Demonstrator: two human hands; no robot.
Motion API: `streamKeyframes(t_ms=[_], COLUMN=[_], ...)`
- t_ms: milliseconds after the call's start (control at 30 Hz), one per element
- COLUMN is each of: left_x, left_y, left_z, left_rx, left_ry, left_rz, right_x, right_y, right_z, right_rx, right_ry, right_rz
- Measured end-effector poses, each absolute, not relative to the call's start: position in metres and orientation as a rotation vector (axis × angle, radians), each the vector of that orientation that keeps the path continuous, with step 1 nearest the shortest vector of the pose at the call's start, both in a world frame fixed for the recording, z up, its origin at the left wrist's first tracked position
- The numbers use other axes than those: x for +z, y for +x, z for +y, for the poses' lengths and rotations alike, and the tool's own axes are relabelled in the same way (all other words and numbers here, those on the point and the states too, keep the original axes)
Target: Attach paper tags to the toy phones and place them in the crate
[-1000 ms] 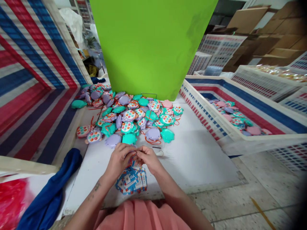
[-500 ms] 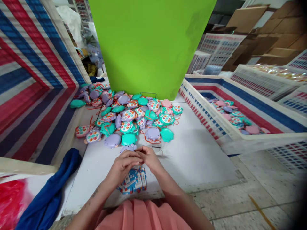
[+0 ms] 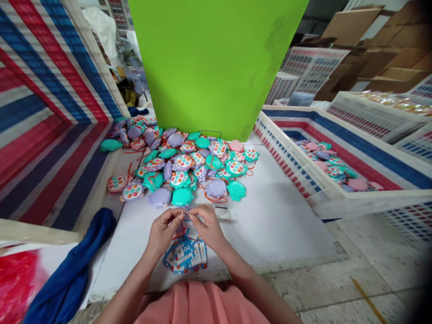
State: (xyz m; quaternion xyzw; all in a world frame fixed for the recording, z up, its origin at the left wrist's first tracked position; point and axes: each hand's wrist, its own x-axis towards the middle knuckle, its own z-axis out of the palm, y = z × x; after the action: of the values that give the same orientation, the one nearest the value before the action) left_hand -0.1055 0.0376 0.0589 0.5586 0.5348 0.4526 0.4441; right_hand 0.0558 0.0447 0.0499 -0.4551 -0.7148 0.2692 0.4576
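Right crate (image 3: 388, 195) — pink, teal, purple toys (image 3: 357, 184) inside; left crate (image 3: 37, 230) — striped lining (image 3: 72, 175) | left hand (image 3: 162, 231), right hand (image 3: 209, 227): fingers pinching small item (image 3: 185, 213), mostly hidden; near blue cards (image 3: 184, 257)

You pinched a small item (image 3: 186, 213) between the fingertips of your left hand (image 3: 162, 230) and right hand (image 3: 209, 226), too tiny to identify. Your fingers mostly covered a purple toy (image 3: 186, 207) behind them. The finer print on your cards (image 3: 185, 258) was too small to read, and your hands hid part of the pile's far side. The top edge cut off the green panel (image 3: 216, 67) before you; the left edge cropped the striped crate (image 3: 37, 231) and red plastic (image 3: 20, 276). Cardboard boxes (image 3: 351, 27) at upper right were blurred.
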Motion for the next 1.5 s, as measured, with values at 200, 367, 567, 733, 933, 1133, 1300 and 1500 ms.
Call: streamKeyframes(t_ms=[200, 367, 567, 733, 933, 1133, 1300, 1500], left_x=[0.058, 0.056, 0.056, 0.057, 0.060, 0.063, 0.062, 0.058], left_y=[-0.107, -0.108, -0.107, -0.106, -0.107, -0.109, -0.110, -0.113], left_z=[0.039, 0.039, 0.038, 0.037, 0.036, 0.035, 0.035, 0.036], left_rx=[1.192, 1.189, 1.175, 1.142, 1.165, 1.121, 1.100, 1.090], left_ry=[1.545, 1.565, 1.476, 1.364, 1.345, 1.305, 1.320, 1.330], left_rz=[1.299, 1.292, 1.299, 1.336, 1.309, 1.307, 1.289, 1.278], right_x=[0.055, 0.056, 0.055, 0.057, 0.059, 0.061, 0.061, 0.063], right_y=[0.054, 0.054, 0.055, 0.056, 0.056, 0.056, 0.057, 0.057], right_z=[0.044, 0.044, 0.042, 0.040, 0.038, 0.038, 0.038, 0.037], right_rx=[0.594, 0.590, 0.613, 0.633, 0.650, 0.653, 0.635, 0.629], right_ry=[-1.151, -1.161, -1.162, -1.157, -1.145, -1.128, -1.119, -1.110], right_rz=[-1.833, -1.864, -1.845, -1.828, -1.832, -1.865, -1.888, -1.900])
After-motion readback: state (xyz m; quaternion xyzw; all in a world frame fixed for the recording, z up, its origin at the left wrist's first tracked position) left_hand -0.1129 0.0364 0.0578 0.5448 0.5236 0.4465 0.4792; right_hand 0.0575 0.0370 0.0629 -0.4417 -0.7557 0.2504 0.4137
